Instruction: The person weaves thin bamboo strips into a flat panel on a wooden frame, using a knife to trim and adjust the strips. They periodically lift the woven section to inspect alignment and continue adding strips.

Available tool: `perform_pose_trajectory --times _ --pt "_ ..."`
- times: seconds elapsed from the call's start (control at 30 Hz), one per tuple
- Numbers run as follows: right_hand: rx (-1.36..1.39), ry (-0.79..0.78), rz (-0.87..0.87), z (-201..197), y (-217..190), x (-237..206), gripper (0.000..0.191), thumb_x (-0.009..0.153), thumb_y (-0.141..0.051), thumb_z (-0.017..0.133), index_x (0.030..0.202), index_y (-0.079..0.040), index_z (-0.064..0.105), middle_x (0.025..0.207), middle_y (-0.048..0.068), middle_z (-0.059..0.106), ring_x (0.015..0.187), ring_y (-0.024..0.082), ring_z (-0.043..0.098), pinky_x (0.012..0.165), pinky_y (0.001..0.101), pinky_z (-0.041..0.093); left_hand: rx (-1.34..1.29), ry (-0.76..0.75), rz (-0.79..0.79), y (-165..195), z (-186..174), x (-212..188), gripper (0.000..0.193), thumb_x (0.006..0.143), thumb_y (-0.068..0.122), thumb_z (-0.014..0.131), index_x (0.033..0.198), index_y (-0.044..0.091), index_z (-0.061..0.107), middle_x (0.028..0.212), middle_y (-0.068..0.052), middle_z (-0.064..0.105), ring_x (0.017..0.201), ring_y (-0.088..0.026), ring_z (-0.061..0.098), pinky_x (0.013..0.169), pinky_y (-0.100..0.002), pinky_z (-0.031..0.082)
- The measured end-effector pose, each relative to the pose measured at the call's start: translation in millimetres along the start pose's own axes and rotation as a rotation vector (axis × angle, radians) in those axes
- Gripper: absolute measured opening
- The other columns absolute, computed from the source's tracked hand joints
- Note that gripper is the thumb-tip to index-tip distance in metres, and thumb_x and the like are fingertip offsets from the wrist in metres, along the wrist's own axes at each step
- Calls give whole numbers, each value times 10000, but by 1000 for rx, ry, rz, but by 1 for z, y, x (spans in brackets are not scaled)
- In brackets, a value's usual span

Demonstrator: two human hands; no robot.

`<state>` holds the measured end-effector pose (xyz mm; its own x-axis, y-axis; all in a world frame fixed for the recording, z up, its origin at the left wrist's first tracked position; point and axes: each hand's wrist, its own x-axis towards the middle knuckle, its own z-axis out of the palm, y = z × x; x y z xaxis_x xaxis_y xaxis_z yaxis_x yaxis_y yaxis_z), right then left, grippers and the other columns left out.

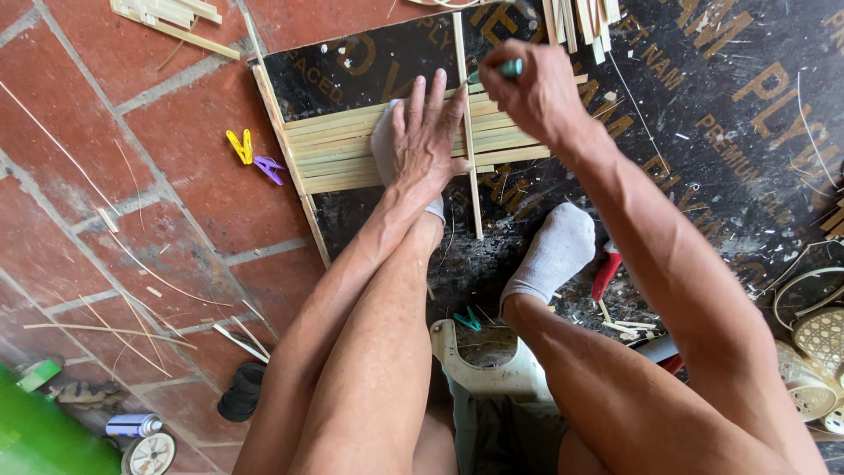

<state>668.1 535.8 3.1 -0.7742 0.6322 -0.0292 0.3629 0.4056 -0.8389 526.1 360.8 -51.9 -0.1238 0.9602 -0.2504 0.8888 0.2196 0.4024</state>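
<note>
Right hand (532, 92) up top, fingers curled tight around a small teal-handled tool (508, 67), only the end of the handle poking out of the fist, tip hidden. It sits right over the upper end of a thin upright bamboo strip (469, 132) that crosses the work from top to bottom.

And the work itself: a band of pale bamboo slats (352, 149), flat, yellowish-green, lying side by side and running left to right, edges close together, ends a little uneven on the right. Their left ends butt against a longer slanted bamboo rail (286, 149). The whole thing lies on a black printed board (703, 132) laid over the red brick floor (132, 176).

Left hand (426, 136) is spread flat, palm down, fingers splayed and pointing up the picture, pressing on the slats just left of the upright strip, gripping nothing. Beneath it a foot in a grey sock (387, 145) rests on the same slats. The left forearm runs straight down along the shin; the right arm comes in from the lower right, wrist bent over the work.

The other socked foot (558, 251) is planted on the board below the slats, beside a red-handled tool (605, 274). Yellow and purple clothes pegs (252, 154) lie on the brick just left of the rail. More loose bamboo strips (580, 22) lie at the top edge.
</note>
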Motion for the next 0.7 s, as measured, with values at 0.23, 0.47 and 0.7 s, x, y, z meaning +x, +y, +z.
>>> perform_pose_trajectory --times 0.23,0.47,0.7 --pt "-23 21 -34 30 -48 -132 215 983 -181 670 1104 -7 701 765 109 662 627 266 663 566 400 534 -4 0 -12 2 -11 0 1291 546 478 959 1613 197 289 1695 -145 124 1565 -403 125 1228 -654 162" --pt "-58 -60 293 35 -35 -163 259 1063 -318 658 978 -73 664 874 156 659 806 362 688 706 445 547 -48 88 49 8 -20 -14 1198 578 383 972 1582 157 361 1671 -144 269 1548 -394 211 1230 -615 172" --pt "-316 -187 337 83 -48 -120 538 878 -363 714 1262 -41 517 937 198 682 689 401 698 554 501 558 -129 198 5 2 -10 -13 834 833 193 833 1560 120 430 1420 -88 630 1507 -316 371 1242 -563 200"
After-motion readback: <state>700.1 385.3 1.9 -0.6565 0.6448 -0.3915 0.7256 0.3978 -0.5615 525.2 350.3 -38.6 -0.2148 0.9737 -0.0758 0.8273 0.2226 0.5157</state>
